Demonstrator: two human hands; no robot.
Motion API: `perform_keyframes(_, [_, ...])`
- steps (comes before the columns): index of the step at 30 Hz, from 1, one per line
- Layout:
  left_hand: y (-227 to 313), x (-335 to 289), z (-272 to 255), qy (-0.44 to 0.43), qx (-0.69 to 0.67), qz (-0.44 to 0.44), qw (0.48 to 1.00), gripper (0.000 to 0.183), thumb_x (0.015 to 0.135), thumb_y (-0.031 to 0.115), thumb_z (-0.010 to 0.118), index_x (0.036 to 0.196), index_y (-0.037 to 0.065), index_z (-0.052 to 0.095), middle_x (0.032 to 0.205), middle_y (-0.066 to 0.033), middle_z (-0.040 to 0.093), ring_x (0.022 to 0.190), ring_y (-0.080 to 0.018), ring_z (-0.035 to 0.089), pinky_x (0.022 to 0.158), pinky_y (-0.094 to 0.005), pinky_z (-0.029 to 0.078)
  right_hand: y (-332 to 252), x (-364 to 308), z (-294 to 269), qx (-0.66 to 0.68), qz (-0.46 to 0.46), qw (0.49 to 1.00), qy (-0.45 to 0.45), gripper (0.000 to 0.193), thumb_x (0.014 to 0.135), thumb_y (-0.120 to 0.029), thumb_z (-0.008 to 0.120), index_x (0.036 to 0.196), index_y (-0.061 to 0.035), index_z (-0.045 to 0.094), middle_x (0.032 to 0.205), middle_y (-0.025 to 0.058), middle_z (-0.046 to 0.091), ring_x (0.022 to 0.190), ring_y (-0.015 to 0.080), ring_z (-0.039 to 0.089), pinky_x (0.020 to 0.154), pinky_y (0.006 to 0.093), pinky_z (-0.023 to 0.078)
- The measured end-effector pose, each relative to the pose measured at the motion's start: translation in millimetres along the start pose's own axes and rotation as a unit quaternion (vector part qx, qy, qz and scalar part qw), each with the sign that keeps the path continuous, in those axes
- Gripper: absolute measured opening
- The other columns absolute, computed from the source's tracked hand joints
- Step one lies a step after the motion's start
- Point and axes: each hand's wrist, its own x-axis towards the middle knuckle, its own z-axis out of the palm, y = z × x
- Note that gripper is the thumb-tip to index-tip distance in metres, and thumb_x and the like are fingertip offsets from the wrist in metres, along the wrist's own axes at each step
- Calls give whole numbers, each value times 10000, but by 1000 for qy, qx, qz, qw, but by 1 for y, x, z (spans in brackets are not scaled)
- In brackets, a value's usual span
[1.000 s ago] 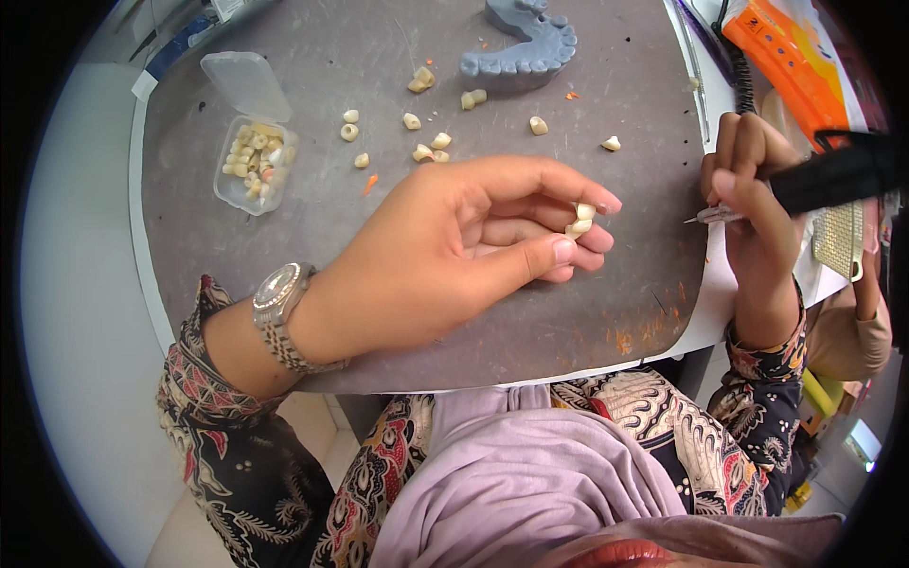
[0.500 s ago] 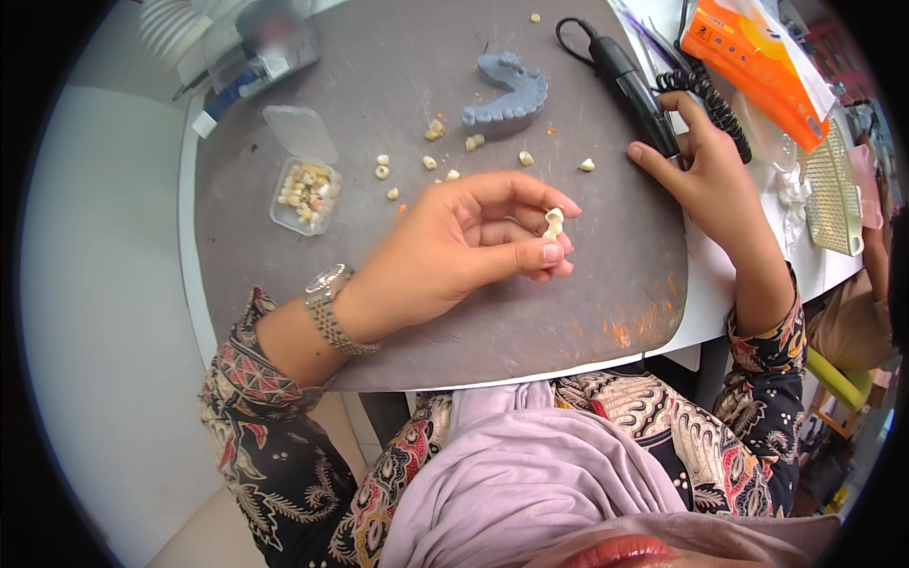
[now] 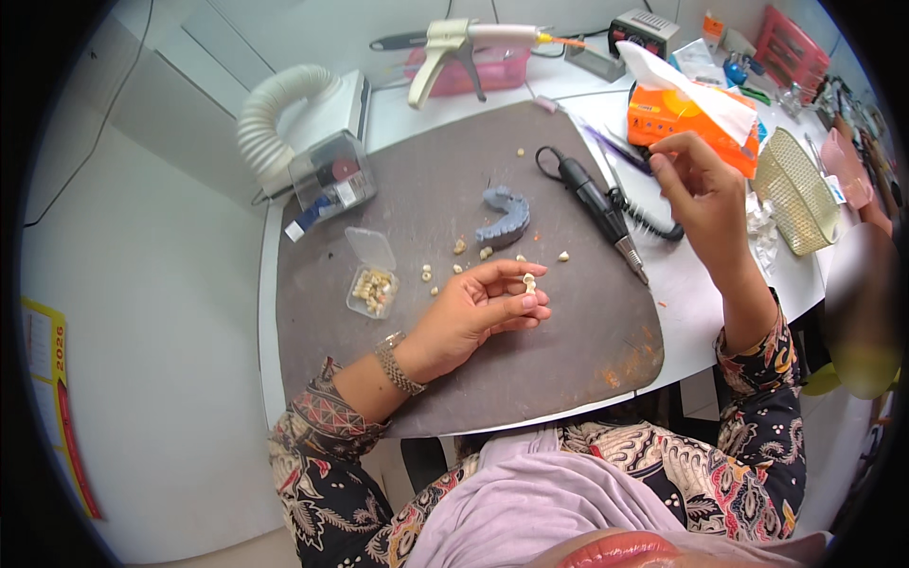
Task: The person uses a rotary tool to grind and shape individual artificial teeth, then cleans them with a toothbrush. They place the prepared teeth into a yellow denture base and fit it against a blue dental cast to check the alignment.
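Observation:
Between thumb and fingers, my left hand (image 3: pixel 488 308) pinches a small cream dental crown piece (image 3: pixel 528 281) with a hollow side showing. My right hand (image 3: pixel 705 185) is raised at the right, beside an orange tissue pack (image 3: pixel 668 112). Its thumb and forefinger close on the end of a slim dark purple tool (image 3: pixel 620 151); the grip is partly hidden. A black handpiece (image 3: pixel 592 201) with a metal tip lies below that hand, touched by neither. Past my left hand stands a grey dental arch model (image 3: pixel 507 222), with several loose crowns (image 3: pixel 563 256) around it.
An open clear box (image 3: pixel 365 312) of crowns sits left on the grey mat (image 3: pixel 407 170). A clear case (image 3: pixel 331 175) and white ribbed hose (image 3: pixel 260 123) stand behind it. A dispensing gun (image 3: pixel 450 52) lies at the back. A yellow mesh basket (image 3: pixel 795 194) is at the right.
My right hand has left the handpiece and moved to the slim purple tool by the tissue pack. The view has tilted up, showing more of the back. My left hand keeps its crown piece.

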Motion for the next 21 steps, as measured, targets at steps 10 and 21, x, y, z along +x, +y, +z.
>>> perform_keyframes(10, [-16,14,8,70,58,-24,996,281,911,164,544,1158,32,517,1024,-95,602,941,-162,615,798,-248,516,95,-8,56,-202,-37,975,-86,141,807,-60,561,945,-38,582,896,147,605,855,286,624,717,388,495])
perform_keyframes(21, [-23,20,9,66,31,7,997,261,897,165,570,1115,29,525,1017,-90,590,941,-173,609,818,-279,506,115,18,97,-420,-120,893,-111,110,790,-37,518,886,-25,571,888,117,597,864,244,614,684,344,532])
